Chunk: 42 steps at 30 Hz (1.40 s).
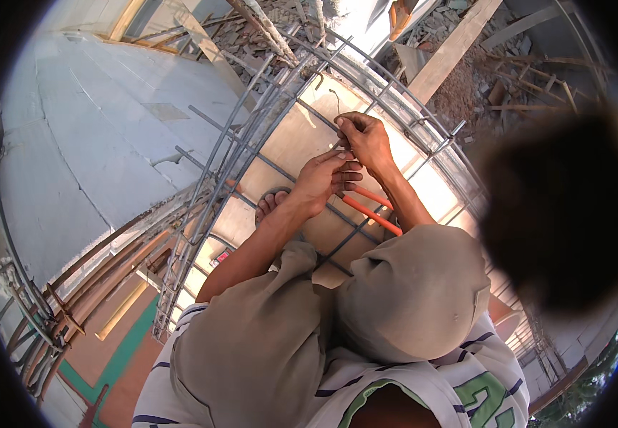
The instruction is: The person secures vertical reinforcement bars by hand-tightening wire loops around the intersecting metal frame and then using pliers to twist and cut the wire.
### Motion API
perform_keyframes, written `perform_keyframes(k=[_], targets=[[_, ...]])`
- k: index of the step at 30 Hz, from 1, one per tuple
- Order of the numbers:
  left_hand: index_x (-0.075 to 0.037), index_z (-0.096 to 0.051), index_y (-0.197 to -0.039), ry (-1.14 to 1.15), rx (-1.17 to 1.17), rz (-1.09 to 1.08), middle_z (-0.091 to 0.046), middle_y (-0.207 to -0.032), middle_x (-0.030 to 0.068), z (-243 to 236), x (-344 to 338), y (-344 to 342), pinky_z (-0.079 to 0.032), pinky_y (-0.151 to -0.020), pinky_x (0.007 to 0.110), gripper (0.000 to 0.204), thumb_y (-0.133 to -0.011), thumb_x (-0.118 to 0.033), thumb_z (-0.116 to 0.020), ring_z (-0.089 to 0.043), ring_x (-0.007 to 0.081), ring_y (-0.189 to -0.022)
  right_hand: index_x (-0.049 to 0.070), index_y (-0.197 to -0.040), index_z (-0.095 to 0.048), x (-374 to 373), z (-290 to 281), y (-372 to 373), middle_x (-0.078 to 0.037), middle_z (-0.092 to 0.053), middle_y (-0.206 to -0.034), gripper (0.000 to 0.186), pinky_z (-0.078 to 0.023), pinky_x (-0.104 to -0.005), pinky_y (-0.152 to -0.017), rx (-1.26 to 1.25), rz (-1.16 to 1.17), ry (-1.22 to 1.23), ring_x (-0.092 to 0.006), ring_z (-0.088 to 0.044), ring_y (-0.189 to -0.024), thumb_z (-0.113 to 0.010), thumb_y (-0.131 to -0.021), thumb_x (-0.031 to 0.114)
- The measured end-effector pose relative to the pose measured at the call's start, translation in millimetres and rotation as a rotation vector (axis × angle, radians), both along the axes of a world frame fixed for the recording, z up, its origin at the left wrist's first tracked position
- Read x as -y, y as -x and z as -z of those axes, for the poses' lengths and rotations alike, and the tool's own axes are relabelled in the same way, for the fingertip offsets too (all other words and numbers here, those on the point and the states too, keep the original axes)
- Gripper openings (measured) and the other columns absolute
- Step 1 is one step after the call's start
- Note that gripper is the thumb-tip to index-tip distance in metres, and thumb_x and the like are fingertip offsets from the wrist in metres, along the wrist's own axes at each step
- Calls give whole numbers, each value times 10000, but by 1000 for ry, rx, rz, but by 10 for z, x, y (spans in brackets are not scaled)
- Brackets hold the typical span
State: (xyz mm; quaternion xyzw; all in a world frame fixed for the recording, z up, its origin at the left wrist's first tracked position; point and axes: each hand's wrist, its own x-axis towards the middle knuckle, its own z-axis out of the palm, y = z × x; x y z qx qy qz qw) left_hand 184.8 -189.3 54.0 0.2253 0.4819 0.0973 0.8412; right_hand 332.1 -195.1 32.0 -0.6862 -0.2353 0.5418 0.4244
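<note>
I squat over a grid of steel rebar (274, 165) tied above pale boards (280, 139). My right hand (370, 145) is closed in a pinch on a thin tie wire (336, 102), whose bent end sticks up past the fingertips. Just left of it and almost touching, my left hand (321, 182) is closed, thumb against forefinger. Pliers with orange handles (371, 212) extend from beneath its curled fingers toward my right knee; their jaws are mostly hidden by the hand. My sandalled foot (272, 205) is beside the left wrist.
Long rebars (232, 135) run along the left edge, some ends jutting outward. Beyond lies a grey sheeted surface (66, 143). Rubble (437, 43) and a wooden plank (455, 50) are at the far right. A small red packet (221, 257) lies near my left forearm. A dark blurred shape (562, 214) blocks the right side.
</note>
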Motion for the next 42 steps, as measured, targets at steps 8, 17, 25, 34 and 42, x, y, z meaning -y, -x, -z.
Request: perform_keyframes(k=[8, 17, 25, 34, 42], targets=[[-29, -597, -1280, -880, -451, 258, -661, -941, 80, -17, -458, 92, -500, -700, 293, 395, -921, -193, -618, -620, 126, -836, -30, -1037, -708, -305, 249, -152, -214, -706, -805, 277, -538, -406, -686, 608, -97, -89, -286, -704, -637, -545, -922, 162], [22, -576, -1267, -1960, -936, 766, -608, -1091, 123, 5, -912, -380, -459, -785, 411, 424, -890, -170, -551, -556, 270, -1003, -25, -1058, -698, -143, -35, -45, -185, -703, -779, 309, -529, -375, -665, 374, 8, 20, -243, -677, -595, -566, -924, 220], [12, -649, -1170, -1931, -1158, 1153, -611, -1138, 85, 144, -894, -536, -356, -875, 347, 367, -887, -189, -530, -483, 211, -1083, -61, -1073, -658, 7, -3, -16, -121, -672, -805, 269, -485, -307, -518, 231, 139, -58, -143, -609, -544, -591, -950, 169], [-22, -702, -1024, -1970, -753, 548, -640, -1130, 125, -166, -979, -336, -414, -894, 400, 226, -870, -119, -568, -549, 267, -1089, -51, -1121, -667, 150, -18, 21, -92, -652, -768, 326, -480, -283, -502, 206, 113, -22, -128, -614, -539, -609, -960, 226], [-2, -671, -1112, -1294, -850, 251, -673, -1106, 203, -220, -1699, 896, -476, -911, 444, 289, -942, -190, -533, -625, 368, -1032, -47, -1137, -675, -410, -285, 241, -151, -704, -709, 378, -503, -311, -581, 361, -136, -10, -162, -661, -570, -615, -918, 255]])
